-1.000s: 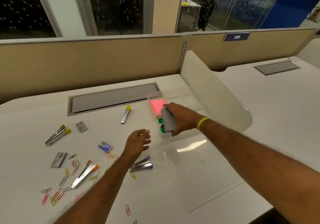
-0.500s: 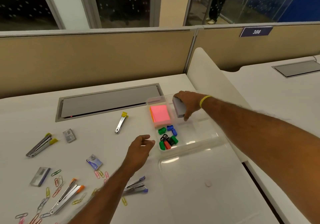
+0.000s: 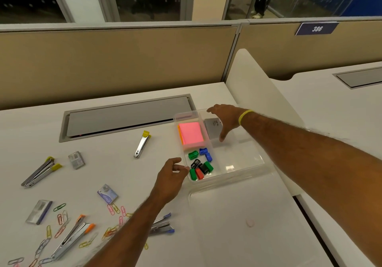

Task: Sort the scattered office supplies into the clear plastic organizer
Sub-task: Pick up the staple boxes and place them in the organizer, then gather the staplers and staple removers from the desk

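Note:
The clear plastic organizer (image 3: pixel 246 164) sits right of centre on the white desk. Its far left compartment holds a pink sticky-note pad (image 3: pixel 191 132); the near left one holds several coloured binder clips (image 3: pixel 201 164). A grey flat box (image 3: pixel 213 129) lies in the far right compartment. My right hand (image 3: pixel 224 119) hovers spread just above that box, holding nothing. My left hand (image 3: pixel 170 178) rests by the organizer's near left corner, fingers loosely curled and empty. Staplers (image 3: pixel 40 172), staple boxes (image 3: pixel 76 160) and paper clips (image 3: pixel 115 209) lie scattered at left.
The organizer's clear lid (image 3: pixel 237 221) lies flat in front of it. A grey cable hatch (image 3: pixel 128 116) is set into the desk behind. A white curved divider (image 3: pixel 258 86) stands at right, with tan partition panels behind. A person's legs show far back.
My right hand carried the grey box to the organizer's far right compartment, set it down flat and let go. The view shifted closer; my left hand stayed near the organizer's corner.

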The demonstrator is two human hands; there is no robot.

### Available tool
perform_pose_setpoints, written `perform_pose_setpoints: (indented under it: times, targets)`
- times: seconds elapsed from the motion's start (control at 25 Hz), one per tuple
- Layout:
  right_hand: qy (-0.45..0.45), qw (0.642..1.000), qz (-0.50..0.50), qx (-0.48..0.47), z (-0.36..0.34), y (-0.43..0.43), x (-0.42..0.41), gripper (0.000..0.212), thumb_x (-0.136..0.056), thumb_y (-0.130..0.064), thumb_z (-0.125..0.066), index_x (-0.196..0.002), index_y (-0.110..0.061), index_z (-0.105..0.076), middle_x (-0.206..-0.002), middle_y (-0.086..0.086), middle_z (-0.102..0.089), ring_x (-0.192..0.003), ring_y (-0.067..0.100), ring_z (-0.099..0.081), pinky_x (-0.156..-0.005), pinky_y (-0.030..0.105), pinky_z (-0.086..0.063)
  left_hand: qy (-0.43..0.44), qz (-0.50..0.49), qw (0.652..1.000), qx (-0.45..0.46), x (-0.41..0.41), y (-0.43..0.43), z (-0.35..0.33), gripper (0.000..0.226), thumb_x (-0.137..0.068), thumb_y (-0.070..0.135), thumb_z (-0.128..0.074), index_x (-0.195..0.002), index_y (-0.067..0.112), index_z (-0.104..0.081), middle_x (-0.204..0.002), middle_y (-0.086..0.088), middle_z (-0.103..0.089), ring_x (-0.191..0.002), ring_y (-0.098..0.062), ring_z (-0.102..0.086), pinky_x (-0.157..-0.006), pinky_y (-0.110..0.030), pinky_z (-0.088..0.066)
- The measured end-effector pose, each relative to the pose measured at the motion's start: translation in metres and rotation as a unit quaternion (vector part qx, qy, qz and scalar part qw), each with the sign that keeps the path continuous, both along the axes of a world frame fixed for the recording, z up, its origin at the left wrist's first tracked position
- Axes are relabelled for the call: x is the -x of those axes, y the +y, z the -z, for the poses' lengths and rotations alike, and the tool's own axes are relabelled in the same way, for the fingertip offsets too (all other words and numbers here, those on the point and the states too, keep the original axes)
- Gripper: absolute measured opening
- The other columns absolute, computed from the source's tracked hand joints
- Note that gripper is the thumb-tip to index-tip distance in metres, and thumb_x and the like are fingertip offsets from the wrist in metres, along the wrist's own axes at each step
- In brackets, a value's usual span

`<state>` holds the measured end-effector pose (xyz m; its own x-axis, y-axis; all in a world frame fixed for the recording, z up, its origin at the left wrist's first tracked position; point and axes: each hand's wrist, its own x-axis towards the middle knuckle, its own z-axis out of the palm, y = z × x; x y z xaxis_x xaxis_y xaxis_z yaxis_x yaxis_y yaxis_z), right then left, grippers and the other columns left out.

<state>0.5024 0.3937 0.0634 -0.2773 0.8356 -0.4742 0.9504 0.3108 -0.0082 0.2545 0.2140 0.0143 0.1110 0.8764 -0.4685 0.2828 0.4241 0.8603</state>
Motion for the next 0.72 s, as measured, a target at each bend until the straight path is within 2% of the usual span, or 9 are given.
perform_pose_setpoints:
  times: [0.16, 0.28, 0.44, 0.56, 0.64, 0.72]
  targets:
    - [0.006, 1.000, 0.009, -0.013, -0.004, -0.009, 0.000, 0.127, -0.048, -0.049, -0.092, -0.150, -0.021, -0.022, -0.151, 0.006, -0.035, -0.136, 0.026, -0.037, -0.115, 0.042, -0.031, 0.001, 0.010, 1.000, -0.005, -0.002, -0.002, -0.003, 0.044, -0.093, 0.025, -0.059, -0.133, 0.017, -0.044, -0.119, -0.005, -0.059, -0.110, -0.023, -0.059, -0.092, -0.040, -0.054]
    - [0.039, 0.998, 0.030, -0.027, -0.008, -0.021, 0.002, 0.121, -0.052, -0.048, -0.091, -0.149, -0.021, -0.024, -0.151, 0.005, -0.034, -0.136, 0.026, -0.036, -0.115, 0.043, -0.031, 0.011, 0.019, 0.999, -0.025, 0.002, -0.006, -0.005, 0.045, -0.093, 0.028, -0.060, -0.134, 0.017, -0.044, -0.113, -0.001, -0.060, -0.106, -0.021, -0.060, -0.091, -0.039, -0.053]
    - [0.105, 0.991, 0.054, -0.063, -0.016, -0.048, 0.019, 0.109, -0.062, -0.053, -0.084, -0.149, -0.021, -0.026, -0.154, 0.005, -0.031, -0.138, 0.025, -0.033, -0.113, 0.043, -0.030, 0.058, 0.037, 0.995, -0.073, 0.021, -0.015, -0.008, 0.049, -0.091, 0.036, -0.061, -0.135, 0.018, -0.044, -0.122, -0.004, -0.060, -0.101, -0.016, -0.059, -0.081, -0.027, -0.048]
    - [0.136, 0.986, 0.059, -0.078, -0.024, -0.078, 0.042, 0.106, -0.065, -0.057, -0.080, -0.148, -0.019, -0.026, -0.152, 0.004, -0.032, -0.137, 0.025, -0.034, -0.112, 0.041, -0.030, 0.144, 0.078, 0.977, -0.137, 0.041, -0.025, -0.010, 0.061, -0.089, 0.050, -0.058, -0.140, 0.020, -0.040, -0.137, -0.004, -0.052, -0.118, -0.017, -0.053, -0.095, -0.030, -0.044]
    - [0.162, 0.982, 0.053, -0.087, -0.027, -0.099, 0.061, 0.103, -0.066, -0.056, -0.080, -0.147, -0.019, -0.029, -0.148, 0.005, -0.038, -0.133, 0.024, -0.038, -0.110, 0.040, -0.032, 0.230, 0.120, 0.950, -0.172, 0.059, -0.032, -0.013, 0.073, -0.086, 0.062, -0.053, -0.145, 0.023, -0.034, -0.148, 0.000, -0.043, -0.132, -0.019, -0.044, -0.106, -0.038, -0.038]
    - [0.179, 0.978, 0.048, -0.098, -0.025, -0.122, 0.083, 0.103, -0.066, -0.059, -0.078, -0.147, -0.020, -0.029, -0.148, 0.004, -0.038, -0.135, 0.024, -0.037, -0.111, 0.039, -0.030, 0.306, 0.152, 0.918, -0.200, 0.081, -0.041, -0.016, 0.082, -0.083, 0.071, -0.048, -0.148, 0.024, -0.030, -0.154, 0.001, -0.035, -0.138, -0.020, -0.036, -0.111, -0.043, -0.033]
